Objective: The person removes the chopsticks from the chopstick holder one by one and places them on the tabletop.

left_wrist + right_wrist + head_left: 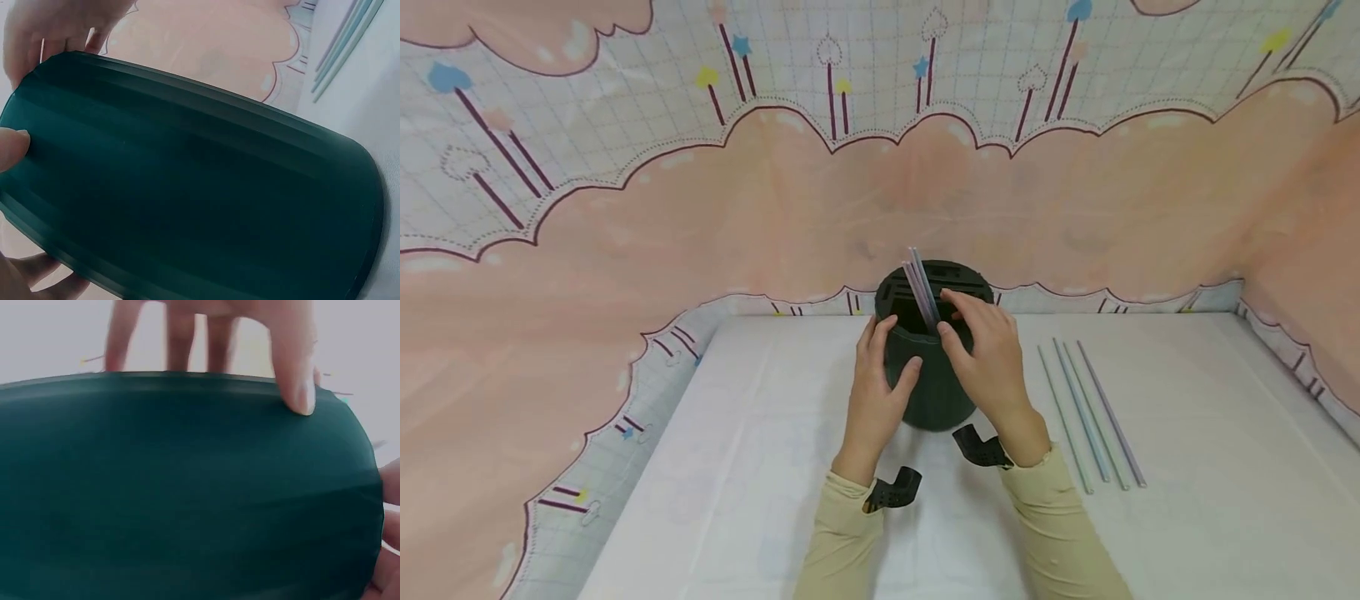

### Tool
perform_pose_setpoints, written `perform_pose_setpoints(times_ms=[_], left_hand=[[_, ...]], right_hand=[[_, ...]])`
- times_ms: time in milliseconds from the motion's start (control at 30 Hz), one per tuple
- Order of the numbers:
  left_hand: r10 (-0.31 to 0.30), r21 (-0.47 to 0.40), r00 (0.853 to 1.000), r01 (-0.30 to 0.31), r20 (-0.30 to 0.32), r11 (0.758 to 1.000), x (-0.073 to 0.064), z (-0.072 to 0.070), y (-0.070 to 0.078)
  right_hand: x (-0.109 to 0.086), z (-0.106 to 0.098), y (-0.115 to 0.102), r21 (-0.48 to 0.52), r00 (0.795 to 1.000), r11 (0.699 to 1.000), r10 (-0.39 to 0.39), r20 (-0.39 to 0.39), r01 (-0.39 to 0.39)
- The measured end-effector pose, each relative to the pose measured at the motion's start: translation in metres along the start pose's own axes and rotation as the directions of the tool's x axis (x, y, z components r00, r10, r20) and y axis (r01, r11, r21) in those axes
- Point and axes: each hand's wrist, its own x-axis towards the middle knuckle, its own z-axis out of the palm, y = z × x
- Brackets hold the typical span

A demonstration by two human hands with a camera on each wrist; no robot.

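A dark green, rounded holder (932, 383) with a slotted top stands on the table, its front opening facing me. Several thin pastel straws (917, 279) stick up out of that opening, leaning left. My left hand (874, 392) holds the holder's left side, thumb on the front wall and fingers round the side; the left wrist view shows its thumb (14, 149) against the green wall. My right hand (992, 358) rests at the right of the rim, thumb and forefinger apart, with the fingertips right beside the straws. In the right wrist view, its fingers (390, 528) show at the rim.
Several more pastel straws (1093, 417) lie side by side on the white tabletop (1217, 467), right of the holder. Behind the table hangs a peach and white printed cloth (1060, 217). Black wrist mounts (898, 489) stick out from both sleeves.
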Motion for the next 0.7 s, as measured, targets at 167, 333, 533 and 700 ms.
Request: perform_pose_setpoints(times_ms=[167,333,533,700], left_hand=[[-0.010,-0.002,1.000,0.010,0.012,1.000,-0.0020,0.0009,0.0000],[-0.017,-0.003,1.000,0.017,0.015,1.000,-0.0021,0.0004,0.0004],[-0.001,0.001,1.000,0.001,0.017,1.000,-0.0025,-0.0007,0.0017],[0.004,0.003,1.000,-0.004,0.011,1.000,0.0008,-0.0019,0.0031]], right_hand=[[0.0020,0.0032,-0.0038,-0.075,0.998,0.997,0.035,0.052,-0.031],[0.0020,0.0043,-0.0068,-0.093,0.996,0.994,0.061,0.068,-0.055],[0.0021,0.0055,-0.0085,-0.096,0.999,0.995,0.025,0.047,-0.021],[0.0054,0.0042,-0.0085,-0.075,0.999,0.997,0.007,0.036,-0.005]])
